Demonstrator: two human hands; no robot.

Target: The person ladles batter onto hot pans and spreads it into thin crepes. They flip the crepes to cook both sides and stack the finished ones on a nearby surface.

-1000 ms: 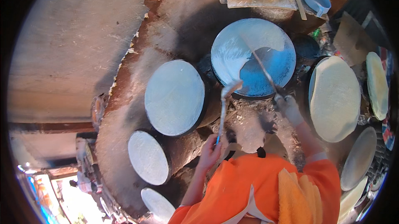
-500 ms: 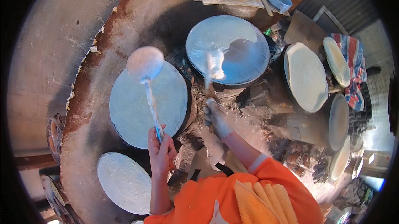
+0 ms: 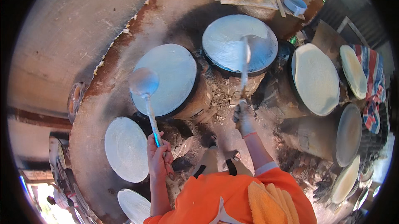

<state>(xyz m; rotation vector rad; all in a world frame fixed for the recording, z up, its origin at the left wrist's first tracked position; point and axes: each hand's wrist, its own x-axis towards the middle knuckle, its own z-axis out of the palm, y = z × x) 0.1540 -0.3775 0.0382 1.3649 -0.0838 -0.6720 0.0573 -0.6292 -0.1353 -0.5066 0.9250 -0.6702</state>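
Both hands are full here. The left hand (image 3: 159, 153) has its fingers curled around the lower part of a long-handled, round metal ladle (image 3: 144, 84), right by the blue band on the handle. The bowl sits out in front, overlapping the near-left edge of the round griddle with a pale, even layer on it (image 3: 170, 72). Can't tell from this angle whether it's touching that or hovering over it, or whether there's anything in the bowl.

My guess is the ladle's stiff and nose-heavy, since all that metal hangs way out on a thin handle. I'd hold it about there, low on the handle and thumb along the top, so the wrist can stop it rolling. Could get slick if wet stuff runs down the handle.

The right hand (image 3: 244, 118), in a whitish knit glove, has its fingers wrapped around the near end of a long, thin, stick-like spreader (image 3: 245, 66). That reaches over the wet white batter (image 3: 224, 41) on the far round griddle (image 3: 264, 52). The head's blurred, so no clue if it's actually touching. Probably light and stiff; holding the very end keeps your knuckles off the heat, but a light touch seems wise.

Batter looks runny and slippery, nothing you'd grab. The cream-coloured thin flatbread (image 3: 316, 80) on the right-hand griddle looks floppy and easy to tear, so I'd lift it by the loose rim with broad support.
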